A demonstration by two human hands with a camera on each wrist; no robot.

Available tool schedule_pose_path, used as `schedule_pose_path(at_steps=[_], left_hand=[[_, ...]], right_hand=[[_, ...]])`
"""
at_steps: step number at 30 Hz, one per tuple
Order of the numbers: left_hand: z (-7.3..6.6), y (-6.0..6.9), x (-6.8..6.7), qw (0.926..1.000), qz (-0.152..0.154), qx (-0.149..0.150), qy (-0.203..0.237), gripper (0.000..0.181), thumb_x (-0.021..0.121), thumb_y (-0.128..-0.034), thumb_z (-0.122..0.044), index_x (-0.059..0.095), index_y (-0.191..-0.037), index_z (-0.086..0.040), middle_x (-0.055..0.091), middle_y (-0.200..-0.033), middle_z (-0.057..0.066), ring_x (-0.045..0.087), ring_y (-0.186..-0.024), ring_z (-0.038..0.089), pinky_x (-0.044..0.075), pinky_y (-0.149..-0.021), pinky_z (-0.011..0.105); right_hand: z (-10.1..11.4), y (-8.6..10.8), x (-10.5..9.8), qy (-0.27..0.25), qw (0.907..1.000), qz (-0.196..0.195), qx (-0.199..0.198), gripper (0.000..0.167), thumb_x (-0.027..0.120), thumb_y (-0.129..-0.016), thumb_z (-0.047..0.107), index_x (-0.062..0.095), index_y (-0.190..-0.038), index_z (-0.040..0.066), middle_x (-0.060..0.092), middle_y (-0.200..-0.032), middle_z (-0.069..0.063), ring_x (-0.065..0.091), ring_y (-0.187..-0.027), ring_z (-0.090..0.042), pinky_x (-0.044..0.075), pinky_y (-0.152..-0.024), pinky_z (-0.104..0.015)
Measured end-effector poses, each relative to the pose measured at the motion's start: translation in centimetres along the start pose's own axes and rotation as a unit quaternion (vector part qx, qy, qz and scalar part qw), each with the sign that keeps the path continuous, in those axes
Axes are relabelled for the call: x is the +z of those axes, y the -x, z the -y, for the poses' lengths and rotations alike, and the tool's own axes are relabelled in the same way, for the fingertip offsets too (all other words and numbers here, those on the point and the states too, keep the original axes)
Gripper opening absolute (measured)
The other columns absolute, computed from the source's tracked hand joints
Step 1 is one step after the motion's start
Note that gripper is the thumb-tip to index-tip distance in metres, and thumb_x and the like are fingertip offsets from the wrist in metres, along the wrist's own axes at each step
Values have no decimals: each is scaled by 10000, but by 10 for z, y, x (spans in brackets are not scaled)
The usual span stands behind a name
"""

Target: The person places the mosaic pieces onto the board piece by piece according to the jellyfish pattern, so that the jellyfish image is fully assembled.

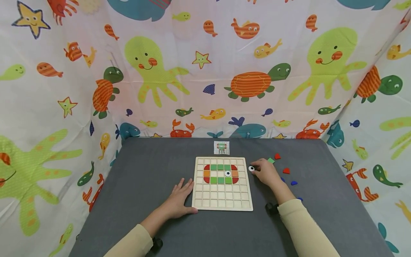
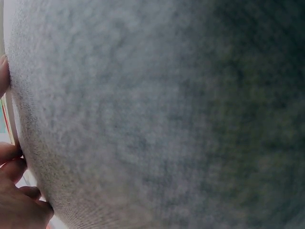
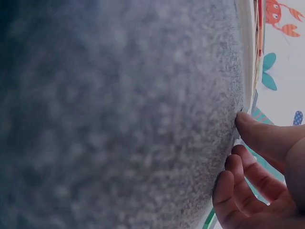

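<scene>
The wooden grid board (image 1: 221, 204) lies on the grey table, with red, orange and green tiles forming a rounded band in its upper rows and one eye piece (image 1: 227, 174) inside it. Beside the board's right edge, the right hand (image 1: 268, 173) pinches a second white eye piece (image 1: 251, 168) with a black centre. The left hand (image 1: 177, 201) rests with spread fingers at the board's lower left edge. Both wrist views show mostly blurred grey cloth, with fingers of the left hand (image 2: 19, 191) and of the right hand (image 3: 259, 176) at their edges.
A small picture card (image 1: 221, 147) lies behind the board. To the right are red pieces (image 1: 286, 171), a green piece (image 1: 271, 160) and several blue pieces (image 1: 294, 183), some partly behind the right arm. A patterned curtain (image 1: 192, 71) hangs beyond the table.
</scene>
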State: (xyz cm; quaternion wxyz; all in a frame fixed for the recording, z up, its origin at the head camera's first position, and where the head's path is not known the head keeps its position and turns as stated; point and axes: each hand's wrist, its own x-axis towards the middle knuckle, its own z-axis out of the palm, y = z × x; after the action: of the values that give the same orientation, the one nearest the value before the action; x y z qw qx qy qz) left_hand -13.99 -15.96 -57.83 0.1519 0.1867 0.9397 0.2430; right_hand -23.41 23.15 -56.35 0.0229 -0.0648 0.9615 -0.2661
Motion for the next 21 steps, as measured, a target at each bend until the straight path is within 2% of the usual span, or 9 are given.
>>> schedule_pose_path(at_steps=[6, 11, 16, 21], left_hand=[[1, -2, 2, 10000, -9, -17, -61, 1118, 818, -784, -554, 223, -1621, -111, 169, -1696, 47, -2, -1573, 354, 118, -1231, 620], [1, -2, 1, 10000, 4, -41, -59, 1116, 815, -789, -553, 213, -1624, -122, 160, -1698, 33, -11, -1575, 343, 114, -1235, 612], [0, -1, -1, 10000, -23, 40, -20, 1111, 818, -791, -540, 222, -1619, -100, 171, -1695, 60, 8, -1571, 368, 123, -1228, 624], [-1, 0, -3, 10000, -25, 91, -30, 1112, 814, -791, -546, 226, -1616, -87, 173, -1693, 73, 17, -1568, 383, 120, -1227, 628]], right_hand=[[-1, 1, -1, 65, 10000, -8, -47, 291, 759, -902, 123, 736, -1162, -5, 654, -1138, -203, 651, -941, -307, 555, -839, -483], [-1, 1, -1, 135, 9999, 26, -99, 327, 775, -893, 135, 713, -1175, -19, 652, -1073, -188, 643, -904, -281, 558, -816, -464], [0, 2, -1, 78, 9994, 75, -328, 280, 765, -902, 127, 728, -1145, -8, 653, -1060, -178, 650, -899, -285, 562, -796, -460], [3, 3, -2, 18, 9996, 106, -266, 249, 743, -925, 137, 727, -1134, 3, 648, -1062, -170, 629, -893, -274, 551, -797, -455]])
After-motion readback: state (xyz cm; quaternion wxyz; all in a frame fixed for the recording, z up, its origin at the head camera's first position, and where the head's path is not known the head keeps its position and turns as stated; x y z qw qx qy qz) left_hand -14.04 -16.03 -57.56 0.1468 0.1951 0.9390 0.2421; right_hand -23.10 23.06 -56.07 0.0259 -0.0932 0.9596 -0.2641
